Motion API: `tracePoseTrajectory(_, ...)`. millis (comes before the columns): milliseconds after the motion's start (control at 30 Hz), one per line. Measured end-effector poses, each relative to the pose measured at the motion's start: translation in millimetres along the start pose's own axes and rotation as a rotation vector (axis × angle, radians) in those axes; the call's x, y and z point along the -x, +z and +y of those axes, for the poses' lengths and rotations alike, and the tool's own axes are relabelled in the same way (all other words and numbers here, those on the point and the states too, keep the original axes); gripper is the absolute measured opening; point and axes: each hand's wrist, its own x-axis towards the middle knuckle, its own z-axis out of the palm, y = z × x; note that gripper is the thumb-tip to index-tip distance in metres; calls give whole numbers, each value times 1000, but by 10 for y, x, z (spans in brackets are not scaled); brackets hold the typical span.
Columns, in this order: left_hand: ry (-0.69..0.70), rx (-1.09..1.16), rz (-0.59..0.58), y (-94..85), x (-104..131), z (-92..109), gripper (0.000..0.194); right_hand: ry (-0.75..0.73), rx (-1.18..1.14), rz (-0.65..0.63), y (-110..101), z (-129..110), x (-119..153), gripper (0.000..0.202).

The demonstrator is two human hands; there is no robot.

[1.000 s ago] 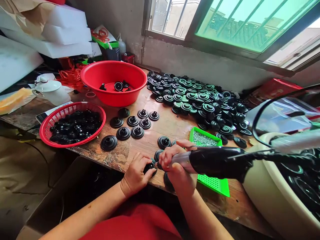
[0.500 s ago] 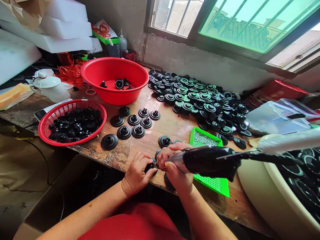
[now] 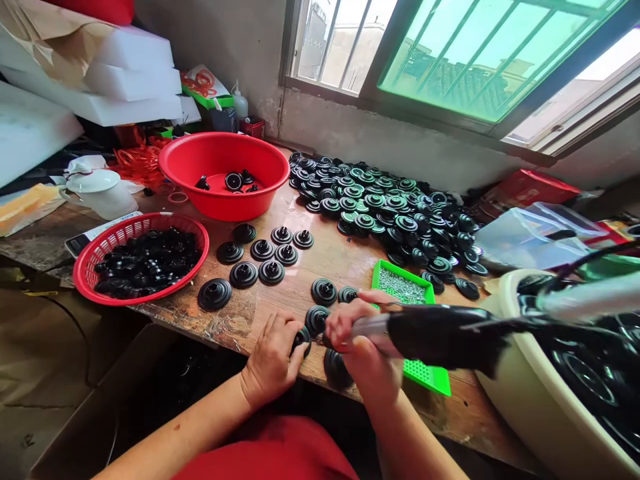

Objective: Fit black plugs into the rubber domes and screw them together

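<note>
Your left hand (image 3: 273,357) is curled around a small round black plastic part (image 3: 301,339) at the near edge of the worn wooden bench (image 3: 345,257), fingers closed on it. Your right hand (image 3: 357,333) is clenched on the grey barrel of a black powered screwdriver (image 3: 440,333), whose body runs off to your right; its tip end points at the part, which sits between your two hands. Whether the tip touches the part cannot be told; your fingers hide it.

Just beside the held part: two more ribbed black discs (image 3: 317,319), one beyond it, one at the bench edge under your right wrist. Right of your right hand lies a shallow green plastic tray of small metal screws (image 3: 403,285), partly covered by the screwdriver. Far right, near: a cream plastic tub (image 3: 530,407) holding black parts.

Mid-bench: a loose group of black ribbed discs with raised centres (image 3: 260,257). Left of them, a red mesh basket (image 3: 100,243) filled with black parts.

Farther: a red plastic bowl (image 3: 200,157) with a few black pieces, and a large heap of black discs (image 3: 390,210) under the window.
</note>
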Motion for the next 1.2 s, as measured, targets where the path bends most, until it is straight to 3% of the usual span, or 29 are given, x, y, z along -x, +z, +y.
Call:
tracePoseTrajectory(100,30,-255,-47,70,-112,100,53,-60,-7,49,-217,-238,-5,39)
tracePoseTrajectory(167,52,-372,-146,135,-262,159,57,-57,51,63,-364,-336,21,35)
tracePoseTrajectory(333,42,-411,-403,219,-626,233,12,-51,94,135,-538,-344,131,30)
tracePoseTrajectory(567,-23,-320,-470,56,-727,284,5,-24,82,67,-442,-36,-5,38)
tracePoseTrajectory(667,-35,-335,-406,-97,-888,237,6,-11,94,84,-321,133,-180,39)
tracePoseTrajectory(733,-40,-450,-302,-291,-1141,167,6,6,56,103,-225,206,-312,42)
tracePoseTrajectory(933,-164,-764,90,-1238,-2339,-163,26,14,38,51,-18,184,-760,41)
tracePoseTrajectory(1000,-164,-828,243,-1420,-2606,-243,36,-25,67,71,-13,144,-878,41)
tracePoseTrajectory(1033,-147,-820,277,-1434,-2667,-265,40,-48,79,92,-29,128,-918,40)
tracePoseTrajectory(1100,-71,-720,232,-1288,-2629,-271,39,-78,93,146,-95,107,-949,39)
tracePoseTrajectory(1200,101,-475,-36,-737,-2268,-209,29,-32,94,219,-262,96,-887,40)
